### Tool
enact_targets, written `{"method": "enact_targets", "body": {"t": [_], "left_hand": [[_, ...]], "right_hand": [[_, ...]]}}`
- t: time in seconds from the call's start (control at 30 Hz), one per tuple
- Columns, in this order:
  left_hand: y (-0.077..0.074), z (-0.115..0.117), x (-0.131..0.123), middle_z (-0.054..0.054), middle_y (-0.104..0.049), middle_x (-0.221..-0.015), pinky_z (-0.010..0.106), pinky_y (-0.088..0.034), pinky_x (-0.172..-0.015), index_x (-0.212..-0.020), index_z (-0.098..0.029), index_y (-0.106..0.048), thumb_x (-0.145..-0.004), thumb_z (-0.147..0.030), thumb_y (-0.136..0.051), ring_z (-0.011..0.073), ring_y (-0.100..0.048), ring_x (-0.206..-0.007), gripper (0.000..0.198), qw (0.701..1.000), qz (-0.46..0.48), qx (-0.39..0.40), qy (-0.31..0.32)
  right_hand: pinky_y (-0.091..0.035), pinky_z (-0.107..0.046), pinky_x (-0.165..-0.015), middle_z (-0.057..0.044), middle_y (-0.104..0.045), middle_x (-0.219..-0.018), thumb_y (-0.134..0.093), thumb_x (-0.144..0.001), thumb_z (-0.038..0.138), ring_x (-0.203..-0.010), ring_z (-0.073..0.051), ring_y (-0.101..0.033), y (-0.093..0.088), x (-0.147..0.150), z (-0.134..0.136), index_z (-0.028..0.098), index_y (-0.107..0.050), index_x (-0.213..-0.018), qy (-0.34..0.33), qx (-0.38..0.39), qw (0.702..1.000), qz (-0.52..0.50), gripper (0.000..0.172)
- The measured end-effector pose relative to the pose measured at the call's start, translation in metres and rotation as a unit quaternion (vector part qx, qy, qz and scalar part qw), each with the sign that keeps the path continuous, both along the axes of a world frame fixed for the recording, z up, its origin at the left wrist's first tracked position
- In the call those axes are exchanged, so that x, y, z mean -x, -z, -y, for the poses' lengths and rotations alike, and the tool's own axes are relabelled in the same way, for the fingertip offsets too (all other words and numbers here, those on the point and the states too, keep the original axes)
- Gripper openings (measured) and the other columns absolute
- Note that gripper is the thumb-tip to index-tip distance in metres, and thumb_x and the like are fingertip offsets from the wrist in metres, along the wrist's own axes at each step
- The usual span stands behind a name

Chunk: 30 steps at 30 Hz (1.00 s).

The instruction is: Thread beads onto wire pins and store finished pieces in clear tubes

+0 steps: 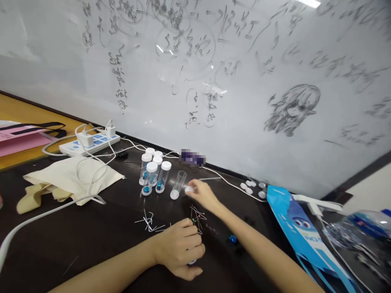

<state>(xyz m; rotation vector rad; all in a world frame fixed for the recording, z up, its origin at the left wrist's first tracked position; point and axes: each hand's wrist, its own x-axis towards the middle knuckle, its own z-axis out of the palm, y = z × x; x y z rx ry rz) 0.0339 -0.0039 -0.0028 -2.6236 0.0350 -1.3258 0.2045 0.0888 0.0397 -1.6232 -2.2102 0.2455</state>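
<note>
My right hand (203, 195) reaches forward and pinches a small white cap (189, 189) just right of an open clear vial (177, 184) that stands uncapped on the dark table. My left hand (180, 248) is curled closed near the table's front, with a small white object showing under its fingers; I cannot make out what it is. A loose heap of thin pins (197, 217) lies between the hands. Several capped clear vials (152, 171) with blue contents stand left of the open one.
A cream cloth bag (67, 179) and white cables (45, 211) lie at left, a power strip (91, 142) behind. Loose white caps (253, 188) sit at the back right, beside a blue bag (302, 232). A scribbled whiteboard (214, 81) rises behind the table.
</note>
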Motion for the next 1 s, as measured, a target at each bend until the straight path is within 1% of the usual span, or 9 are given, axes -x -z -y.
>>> {"method": "enact_targets", "body": {"t": [0.1,0.2,0.3,0.4,0.5,0.6,0.67,0.83,1.0], "left_hand": [[-0.001,0.005,0.002,0.004,-0.054,-0.063,0.035,-0.033,-0.059,-0.084,-0.015,-0.059,-0.088,-0.035,-0.043,0.0190,-0.044,-0.059,0.026,0.999,0.000,0.038,-0.004],[-0.006,0.007,0.006,0.006,-0.058,-0.070,0.036,-0.037,-0.064,-0.088,-0.016,-0.058,-0.091,-0.029,-0.040,0.0209,-0.048,-0.066,0.023,0.991,0.019,0.130,-0.030],[-0.010,0.005,0.010,0.006,-0.060,-0.079,0.036,-0.040,-0.072,-0.090,-0.018,-0.056,-0.095,-0.022,-0.037,0.0209,-0.051,-0.074,0.020,0.968,0.046,0.237,-0.067],[-0.012,0.006,0.013,0.005,-0.059,-0.079,0.034,-0.040,-0.074,-0.089,-0.019,-0.054,-0.098,-0.017,-0.034,0.0199,-0.052,-0.075,0.022,0.955,0.051,0.282,-0.083],[-0.013,0.012,0.018,0.003,-0.058,-0.079,0.034,-0.041,-0.076,-0.088,-0.019,-0.053,-0.099,-0.016,-0.036,0.0189,-0.052,-0.076,0.020,0.949,0.032,0.302,-0.086],[-0.011,0.025,0.026,0.003,-0.058,-0.084,0.034,-0.041,-0.079,-0.090,-0.019,-0.054,-0.097,-0.019,-0.043,0.0193,-0.052,-0.079,0.013,0.938,-0.037,0.331,-0.101],[-0.010,0.034,0.031,0.003,-0.059,-0.089,0.036,-0.041,-0.082,-0.095,-0.019,-0.054,-0.095,-0.022,-0.049,0.0208,-0.053,-0.083,0.006,0.929,-0.091,0.338,-0.123],[-0.009,0.047,0.031,0.005,-0.059,-0.102,0.040,-0.041,-0.084,-0.105,-0.021,-0.056,-0.091,-0.032,-0.058,0.0256,-0.053,-0.092,0.018,0.910,-0.178,0.334,-0.169],[-0.010,0.053,0.033,0.004,-0.059,-0.100,0.038,-0.042,-0.084,-0.099,-0.021,-0.056,-0.087,-0.026,-0.060,0.0241,-0.054,-0.091,0.013,0.902,-0.209,0.346,-0.155]], "right_hand": [[-0.047,-0.026,-0.068,0.001,-0.068,-0.083,-0.078,-0.075,0.021,-0.070,-0.014,-0.063,0.011,0.027,0.018,0.019,-0.066,-0.093,-0.026,-0.003,1.000,-0.011,0.022],[-0.047,-0.025,-0.068,-0.001,-0.069,-0.092,-0.077,-0.074,0.019,-0.068,-0.013,-0.063,0.007,0.031,0.028,0.018,-0.065,-0.096,-0.024,-0.014,0.999,-0.021,0.025],[-0.047,-0.027,-0.076,-0.005,-0.067,-0.106,-0.065,-0.085,0.018,-0.081,-0.015,-0.065,-0.010,0.010,0.045,0.019,-0.061,-0.109,0.008,-0.042,0.999,-0.027,0.024],[-0.046,-0.029,-0.079,-0.006,-0.069,-0.103,-0.053,-0.091,0.016,-0.088,-0.017,-0.065,-0.029,-0.028,0.077,0.019,-0.062,-0.105,0.053,-0.054,0.997,-0.002,0.017],[-0.044,-0.030,-0.076,-0.005,-0.070,-0.087,-0.056,-0.088,0.015,-0.084,-0.021,-0.063,-0.040,-0.062,0.117,0.019,-0.066,-0.091,0.090,-0.038,0.994,0.055,0.011],[-0.042,-0.031,-0.075,-0.006,-0.071,-0.083,-0.068,-0.081,0.015,-0.087,-0.024,-0.060,-0.039,-0.077,0.146,0.018,-0.069,-0.084,0.106,-0.015,0.987,0.118,0.005],[-0.041,-0.031,-0.074,-0.008,-0.071,-0.083,-0.073,-0.075,0.012,-0.089,-0.026,-0.060,-0.032,-0.077,0.155,0.018,-0.070,-0.080,0.111,0.003,0.982,0.154,0.009],[-0.041,-0.032,-0.076,-0.011,-0.071,-0.079,-0.071,-0.074,0.002,-0.089,-0.028,-0.064,-0.019,-0.063,0.157,0.015,-0.068,-0.069,0.102,0.026,0.975,0.197,0.014],[-0.044,-0.029,-0.075,-0.010,-0.069,-0.099,-0.063,-0.086,0.010,-0.089,-0.023,-0.067,-0.024,-0.031,0.164,0.016,-0.066,-0.101,0.024,0.012,0.985,0.168,0.016]]}}
